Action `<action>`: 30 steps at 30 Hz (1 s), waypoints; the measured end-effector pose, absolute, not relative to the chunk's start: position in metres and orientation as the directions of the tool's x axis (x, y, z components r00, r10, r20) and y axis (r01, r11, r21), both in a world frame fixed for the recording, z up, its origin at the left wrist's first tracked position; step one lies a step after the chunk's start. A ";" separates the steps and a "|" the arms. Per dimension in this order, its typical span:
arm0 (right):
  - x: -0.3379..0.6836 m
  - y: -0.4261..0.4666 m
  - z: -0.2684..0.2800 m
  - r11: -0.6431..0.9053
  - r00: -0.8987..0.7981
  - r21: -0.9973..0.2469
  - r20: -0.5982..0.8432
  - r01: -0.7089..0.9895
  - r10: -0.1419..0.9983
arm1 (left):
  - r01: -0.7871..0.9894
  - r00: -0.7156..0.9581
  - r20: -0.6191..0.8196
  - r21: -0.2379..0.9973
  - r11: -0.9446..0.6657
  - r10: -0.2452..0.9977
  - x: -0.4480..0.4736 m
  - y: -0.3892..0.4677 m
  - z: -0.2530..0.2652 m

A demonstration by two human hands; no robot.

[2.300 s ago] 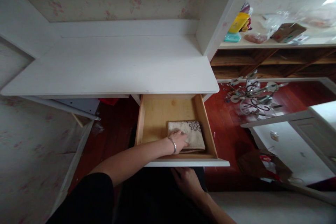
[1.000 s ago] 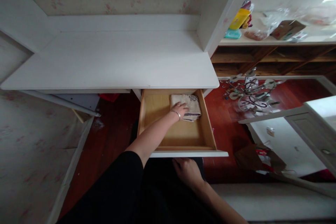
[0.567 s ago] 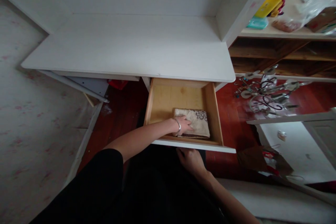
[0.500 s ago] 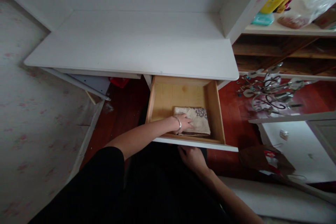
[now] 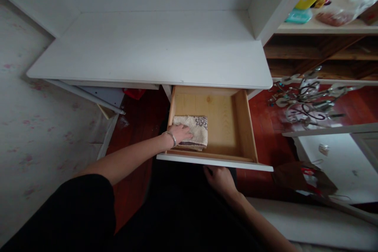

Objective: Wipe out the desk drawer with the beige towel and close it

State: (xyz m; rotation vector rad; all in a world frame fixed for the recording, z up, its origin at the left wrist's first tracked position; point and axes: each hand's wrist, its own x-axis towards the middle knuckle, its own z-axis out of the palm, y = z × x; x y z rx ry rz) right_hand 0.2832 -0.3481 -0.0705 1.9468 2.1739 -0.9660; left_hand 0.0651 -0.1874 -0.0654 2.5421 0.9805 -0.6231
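Left hand (image 5: 180, 132) lies palm down; right hand (image 5: 221, 180) sits lower, partly hidden.

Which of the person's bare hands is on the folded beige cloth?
The left hand, the one wearing a silver bangle, lies on the folded beige cloth inside the pale wooden drawer; the right hand, without one, shows below the white front panel.

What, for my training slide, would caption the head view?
A left hand rests on folded cloth in an open drawer.
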 end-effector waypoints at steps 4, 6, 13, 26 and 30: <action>0.284 -0.348 -0.069 -0.004 -0.197 -0.402 -0.457 0.916 0.867 | 0.753 0.625 -0.434 0.118 -0.647 0.649 0.069 -0.156 -0.075; 0.283 -0.349 -0.069 -0.011 -0.190 -0.401 -0.457 0.916 0.869 | 0.783 0.599 -0.396 0.108 -0.612 0.696 0.071 -0.134 -0.081; 0.280 -0.351 -0.066 -0.010 -0.175 -0.386 -0.442 0.923 0.880 | 0.823 0.546 -0.405 0.099 -0.559 0.733 0.091 -0.079 -0.093; 0.283 -0.353 -0.070 -0.001 -0.206 -0.462 -0.399 0.887 0.894 | 0.704 0.705 -0.372 0.261 -0.661 0.604 0.222 -0.096 -0.111; 0.284 -0.353 -0.070 -0.033 -0.191 -0.474 -0.417 0.880 0.889 | 0.676 0.728 -0.384 0.265 -0.688 0.568 0.223 -0.117 -0.101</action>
